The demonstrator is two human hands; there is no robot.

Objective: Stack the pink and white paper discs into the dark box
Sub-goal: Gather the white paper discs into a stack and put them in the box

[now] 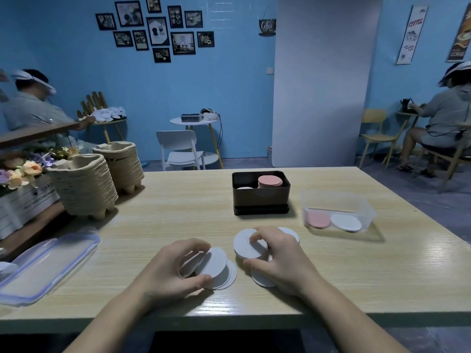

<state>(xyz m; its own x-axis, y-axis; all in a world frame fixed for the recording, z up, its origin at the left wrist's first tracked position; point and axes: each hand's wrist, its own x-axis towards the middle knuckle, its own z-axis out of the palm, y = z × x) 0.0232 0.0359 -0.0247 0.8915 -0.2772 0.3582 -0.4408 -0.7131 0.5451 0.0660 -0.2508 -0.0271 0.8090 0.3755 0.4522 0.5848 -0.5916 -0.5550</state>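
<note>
In the head view, our left hand (178,266) had its fingers (196,247) curled round a fan of white discs (215,263) low on the worktop (178,205). Our right hand (277,261) pinched a second white pile (246,247). The discs looked thin, light and easy to bend, so we judged the edges the best hold. We counted one box (261,200) with one pink stack (270,181), and one tub (336,200) with one pink disc (317,219) and one white disc (346,222).
</note>
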